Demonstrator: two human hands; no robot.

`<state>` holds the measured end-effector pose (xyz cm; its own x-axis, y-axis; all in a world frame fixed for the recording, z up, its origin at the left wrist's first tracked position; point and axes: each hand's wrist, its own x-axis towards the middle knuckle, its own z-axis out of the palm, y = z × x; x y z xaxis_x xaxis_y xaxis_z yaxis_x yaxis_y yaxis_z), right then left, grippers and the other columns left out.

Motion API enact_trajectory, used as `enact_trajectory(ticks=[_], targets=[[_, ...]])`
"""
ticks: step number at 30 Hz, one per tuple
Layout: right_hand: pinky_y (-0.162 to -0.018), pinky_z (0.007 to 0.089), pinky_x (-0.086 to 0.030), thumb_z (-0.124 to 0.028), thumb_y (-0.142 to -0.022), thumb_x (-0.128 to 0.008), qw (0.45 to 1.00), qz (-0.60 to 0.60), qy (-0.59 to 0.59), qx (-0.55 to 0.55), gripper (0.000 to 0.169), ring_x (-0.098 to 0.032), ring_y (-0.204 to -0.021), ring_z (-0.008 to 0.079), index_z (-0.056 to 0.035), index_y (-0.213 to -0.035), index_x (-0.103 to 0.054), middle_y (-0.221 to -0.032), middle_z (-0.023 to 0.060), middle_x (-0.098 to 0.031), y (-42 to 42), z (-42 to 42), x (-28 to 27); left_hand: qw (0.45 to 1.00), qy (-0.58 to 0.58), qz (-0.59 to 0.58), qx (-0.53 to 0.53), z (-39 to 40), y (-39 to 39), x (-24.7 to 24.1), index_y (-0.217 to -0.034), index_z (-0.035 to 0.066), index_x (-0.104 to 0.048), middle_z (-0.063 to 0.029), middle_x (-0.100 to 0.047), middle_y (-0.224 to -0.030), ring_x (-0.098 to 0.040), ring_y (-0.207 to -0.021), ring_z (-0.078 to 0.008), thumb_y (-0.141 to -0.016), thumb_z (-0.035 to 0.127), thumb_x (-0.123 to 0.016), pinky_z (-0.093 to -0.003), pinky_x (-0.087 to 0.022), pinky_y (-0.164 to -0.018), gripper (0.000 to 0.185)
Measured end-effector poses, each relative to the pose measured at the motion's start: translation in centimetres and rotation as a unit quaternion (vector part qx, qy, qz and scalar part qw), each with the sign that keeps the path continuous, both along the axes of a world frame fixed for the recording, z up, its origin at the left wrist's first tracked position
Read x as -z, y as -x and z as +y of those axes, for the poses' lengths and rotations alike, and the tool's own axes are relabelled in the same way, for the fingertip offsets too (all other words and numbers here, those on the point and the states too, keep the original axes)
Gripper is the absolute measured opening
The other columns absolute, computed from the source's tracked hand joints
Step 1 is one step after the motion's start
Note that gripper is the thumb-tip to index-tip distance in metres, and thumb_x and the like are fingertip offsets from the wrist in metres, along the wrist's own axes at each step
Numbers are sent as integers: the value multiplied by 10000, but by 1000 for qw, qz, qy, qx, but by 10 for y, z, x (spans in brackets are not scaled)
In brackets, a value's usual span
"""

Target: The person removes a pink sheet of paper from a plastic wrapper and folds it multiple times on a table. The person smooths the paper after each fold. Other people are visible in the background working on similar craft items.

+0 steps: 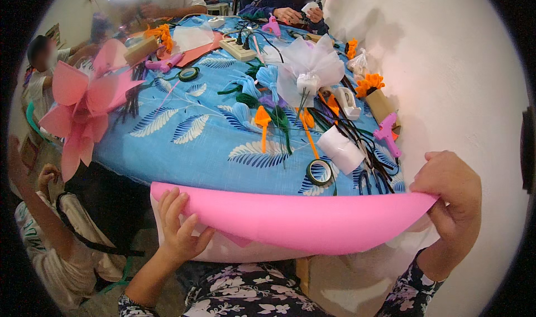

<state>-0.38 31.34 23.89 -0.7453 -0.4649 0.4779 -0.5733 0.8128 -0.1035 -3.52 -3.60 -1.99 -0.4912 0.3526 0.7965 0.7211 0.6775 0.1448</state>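
Observation:
Before me, along the table's near edge, stretches a pink sheet [301,220], curled over lengthwise with a pale layer [234,250] below it. It looks like wrapping paper. At the sheet's right corner, my right hand [454,193] pinches the material between thumb and fingers. My left hand [178,229] lies against the sheet's left end, fingers spread and their tips visible on its surface. Just beyond the sheet are a roll of dark green tape [312,174], a roll of white material [341,149] and dark-handled scissors [368,179].
Orange pipe-cleaner flowers [263,118], a white wrapped bouquet [310,70], a power strip [238,49] and pink glue guns [388,135] cover the blue tablecloth [155,158]. A large pink paper flower [83,107] stands left. A wall [469,86] borders the right; several people sit around.

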Motion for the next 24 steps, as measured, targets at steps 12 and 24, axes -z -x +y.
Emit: enact_trajectory(ticks=[12, 24], targets=[[-797, 426, -430, -226, -696, -581, 998, 29, -46, 37, 195, -498, -631, 233, -40, -740, -544, -662, 79, -487, 10, 32, -34, 993, 57, 65, -83, -17, 24, 15, -1401, 221, -222, -231, -236, -1409, -268, -1278, -468, -682, 392, -762, -641, -229, -992, 915], [-724, 313, -391, -157, -787, -580, 997, 28, 17, 67, 156, -442, -641, 135, -34, -733, -501, -689, 28, -445, 37, 53, -76, 968, -109, 204, -100, -11, 68, -51, -1222, 145, -472, -185, -470, -1240, -436, -1178, -400, -734, 250, -658, -573, -283, -991, 532]])
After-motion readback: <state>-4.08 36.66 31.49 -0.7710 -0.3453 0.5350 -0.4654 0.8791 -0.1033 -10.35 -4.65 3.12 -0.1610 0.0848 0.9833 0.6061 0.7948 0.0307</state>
